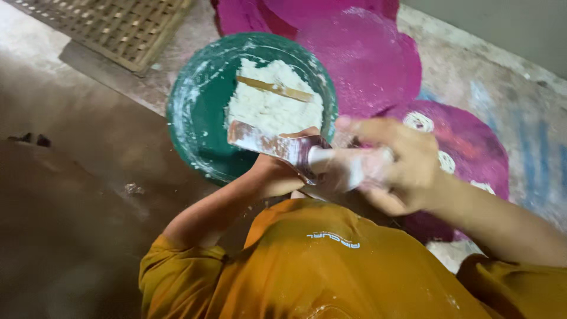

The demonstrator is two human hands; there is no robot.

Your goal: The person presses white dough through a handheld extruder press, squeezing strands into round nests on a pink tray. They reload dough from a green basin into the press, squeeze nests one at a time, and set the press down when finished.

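My right hand (407, 162) is closed around a white, paste-smeared tube-like tool (345, 168). A flat, smeared blade-like piece (266, 143) sticks out from it over the green bowl (192, 112). My left hand (274, 176) grips the same tool from below, at its left end; motion blur hides the fingers' exact hold. The bowl holds a mound of white dough or paste (271, 106) with a thin wooden stick (274, 88) lying across it. Both hands hover at the bowl's near rim, above my orange shirt (319, 266).
Round pink sheets (366, 53) lie on the floor beyond and to the right of the bowl; one pink sheet (466, 139) carries small white coils of paste (418, 121). A woven bamboo mat (118, 26) lies at the top left. The floor is dusty concrete.
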